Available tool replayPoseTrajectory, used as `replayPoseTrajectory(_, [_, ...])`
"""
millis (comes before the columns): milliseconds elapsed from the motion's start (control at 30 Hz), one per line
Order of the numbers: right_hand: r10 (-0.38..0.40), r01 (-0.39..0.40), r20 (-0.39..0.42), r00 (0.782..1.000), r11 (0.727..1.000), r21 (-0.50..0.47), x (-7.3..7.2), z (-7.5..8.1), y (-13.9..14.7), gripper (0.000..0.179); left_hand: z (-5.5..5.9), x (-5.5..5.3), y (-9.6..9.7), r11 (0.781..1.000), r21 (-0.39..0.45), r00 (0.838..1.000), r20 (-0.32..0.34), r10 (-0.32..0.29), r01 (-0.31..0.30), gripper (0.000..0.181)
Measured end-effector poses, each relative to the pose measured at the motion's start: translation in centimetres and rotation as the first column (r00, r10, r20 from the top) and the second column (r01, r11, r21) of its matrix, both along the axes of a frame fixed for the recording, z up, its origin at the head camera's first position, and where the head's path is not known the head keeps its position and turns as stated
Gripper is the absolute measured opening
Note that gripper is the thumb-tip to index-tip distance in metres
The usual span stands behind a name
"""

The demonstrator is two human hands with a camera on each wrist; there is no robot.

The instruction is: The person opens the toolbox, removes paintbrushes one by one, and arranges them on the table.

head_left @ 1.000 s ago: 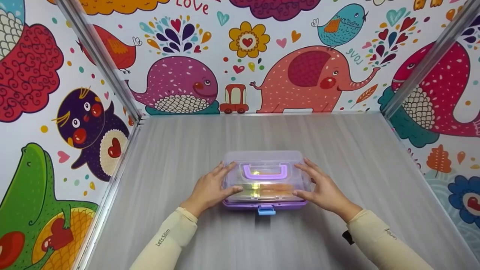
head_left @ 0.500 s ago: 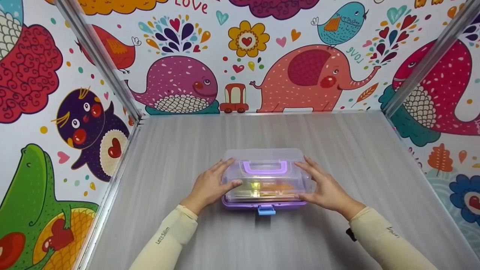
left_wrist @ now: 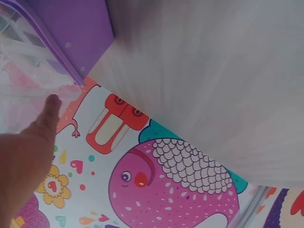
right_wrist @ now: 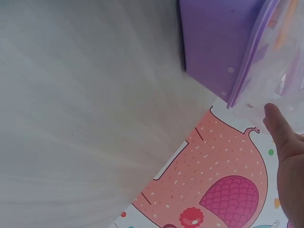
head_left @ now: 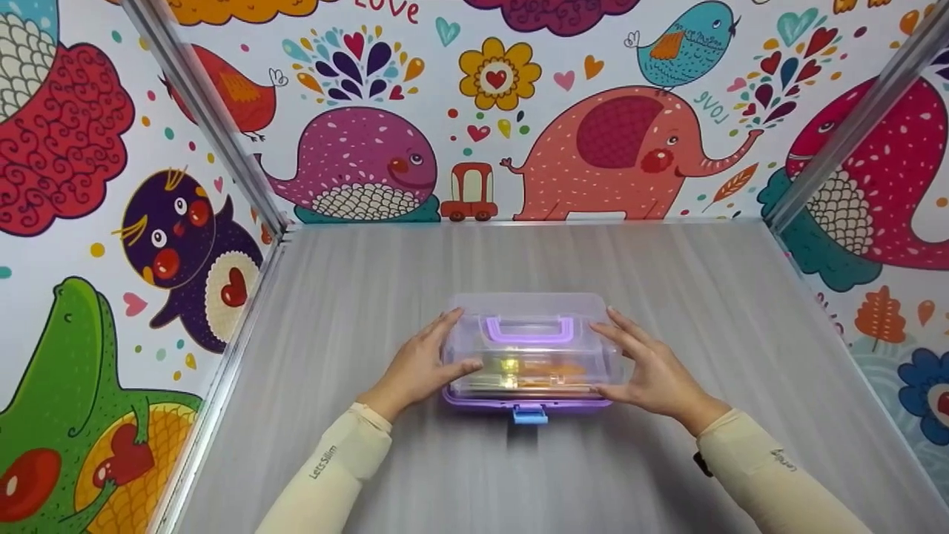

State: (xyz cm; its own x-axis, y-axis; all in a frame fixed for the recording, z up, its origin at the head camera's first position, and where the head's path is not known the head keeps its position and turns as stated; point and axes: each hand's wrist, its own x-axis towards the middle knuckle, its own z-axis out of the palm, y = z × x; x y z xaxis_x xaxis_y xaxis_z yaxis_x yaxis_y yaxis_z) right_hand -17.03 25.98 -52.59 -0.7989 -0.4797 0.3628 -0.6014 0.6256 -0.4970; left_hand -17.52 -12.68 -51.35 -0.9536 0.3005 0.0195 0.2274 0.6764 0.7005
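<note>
A storage box with a clear lid (head_left: 530, 302) and a purple base (head_left: 482, 405) stands on the table, its blue front latch (head_left: 530, 415) sticking out. On the lid lies a purple handle (head_left: 530, 338). Yellow and orange contents show through the plastic. My left hand (head_left: 419, 371) holds the lid's left side, thumb toward the front. Opposite it, my right hand (head_left: 656, 371) holds the right side, thumb low near the front edge. In the left wrist view a finger (left_wrist: 50, 111) reaches along the clear plastic; the right wrist view shows a finger (right_wrist: 278, 123) likewise.
A grey wood-grain table (head_left: 371, 282) lies beneath the box. Printed walls with cartoon animals enclose the back and both sides, and metal rails (head_left: 215, 126) run along the corners. A dark strap (head_left: 703, 463) shows at the right sleeve.
The lid's handle and back edge have shifted slightly up and away in the head view. My right thumb sits a little lower and farther right; both hands stay on the lid.
</note>
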Motion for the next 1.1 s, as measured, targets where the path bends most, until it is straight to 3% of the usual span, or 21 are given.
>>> replayPoseTrajectory(200, [0.005, -0.005, -0.041, 0.999, 1.000, -0.002, -0.1, -0.2, 0.1, 0.095, -1.5, 0.6, -2.0, 0.983, 0.186, 0.996, 0.090, -0.015, -0.002, 0.119])
replayPoseTrajectory(433, [-0.009, 0.009, -0.016, 1.000, 0.999, -0.035, -0.4, 0.1, 0.2, 0.094, -4.9, 1.6, -2.8, 0.982, 0.187, 0.986, 0.155, -0.065, 0.036, 0.121])
replayPoseTrajectory(567, [-0.010, 0.011, 0.018, 1.000, 0.998, -0.069, -0.5, 0.4, 0.0, 0.092, -6.0, 1.7, -2.2, 0.966, 0.252, 0.979, 0.176, -0.102, 0.055, 0.120])
replayPoseTrajectory(733, [-0.024, 0.029, 0.072, 0.997, 0.997, -0.071, -0.7, 0.9, -0.3, 0.092, -6.7, 1.5, -1.9, 0.949, 0.314, 0.984, 0.163, -0.075, 0.021, 0.118])
replayPoseTrajectory(933, [-0.069, 0.084, 0.170, 0.983, 0.993, -0.083, -0.9, 1.4, -0.3, 0.095, -6.7, 1.3, -1.7, 0.955, 0.295, 0.987, 0.154, -0.046, -0.001, 0.116])
replayPoseTrajectory(1100, [-0.110, 0.126, 0.210, 0.971, 0.990, -0.066, -1.0, 1.8, -0.2, 0.103, -6.5, 1.3, -1.4, 0.946, 0.324, 0.985, 0.165, -0.055, -0.001, 0.109])
